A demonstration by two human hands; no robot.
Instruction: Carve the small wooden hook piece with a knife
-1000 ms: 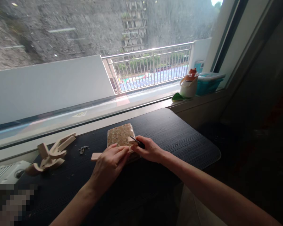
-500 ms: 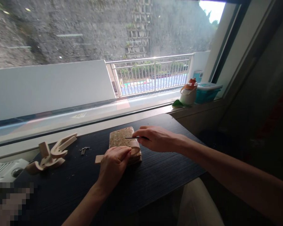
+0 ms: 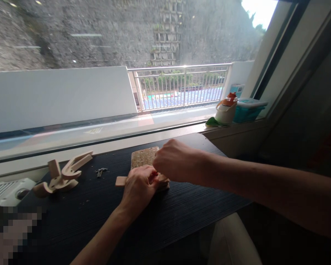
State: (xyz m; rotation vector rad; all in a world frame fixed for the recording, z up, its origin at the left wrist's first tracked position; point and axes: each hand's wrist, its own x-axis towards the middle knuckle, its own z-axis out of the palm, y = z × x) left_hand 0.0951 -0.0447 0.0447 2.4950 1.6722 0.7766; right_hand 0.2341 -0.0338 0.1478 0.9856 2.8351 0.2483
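Note:
My left hand (image 3: 139, 186) presses a flat pale wooden piece (image 3: 121, 180) against a brown cork block (image 3: 143, 157) on the dark table (image 3: 182, 206); its fingers are curled over the piece. Just right of it and above the block, my right hand (image 3: 172, 161) is closed in a fist. Its fingers face away from me, so what they hold is hidden. The two hands touch over the block's near edge.
An assembled pale wooden shape (image 3: 62, 176) lies at the table's left, with a few small dark screws (image 3: 100, 171) beside it. A white device (image 3: 5, 190) sits at far left. A white jug (image 3: 225, 109) and teal box (image 3: 248, 109) stand on the windowsill.
My right hand, which held a thin dark tool over the block, has turned and closed into a fist right above my left hand. The left hand stays on the wooden piece.

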